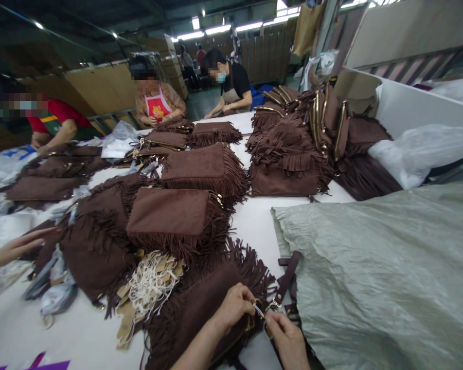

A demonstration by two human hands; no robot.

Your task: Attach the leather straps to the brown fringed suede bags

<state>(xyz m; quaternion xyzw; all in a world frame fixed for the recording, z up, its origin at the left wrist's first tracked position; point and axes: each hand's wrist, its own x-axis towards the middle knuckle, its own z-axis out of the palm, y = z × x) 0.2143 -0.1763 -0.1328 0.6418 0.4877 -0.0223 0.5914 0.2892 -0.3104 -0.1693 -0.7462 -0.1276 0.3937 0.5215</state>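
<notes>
A brown fringed suede bag (200, 303) lies in front of me, under my forearms. My left hand (235, 308) is closed in a pinch near its gold hardware. Facing it, my right hand (283, 334) also pinches with thumb and finger. Stretched between the fingertips is a short white string (259, 309); its ends are hidden by my fingers. Just beyond, a dark brown strap (288, 277) with a metal clasp (273, 304) rests at the bag's side. Left of the bag sits a tangled heap of white-stringed kraft tags (156, 282).
More brown fringed bags (170, 211) spread over the white table (250, 226), with a pile (289, 174) at the back right. Grey-green plastic sheeting (378, 277) covers the right side. Another person's hand (19, 249) reaches in from the left; co-workers (231, 85) stand across the table.
</notes>
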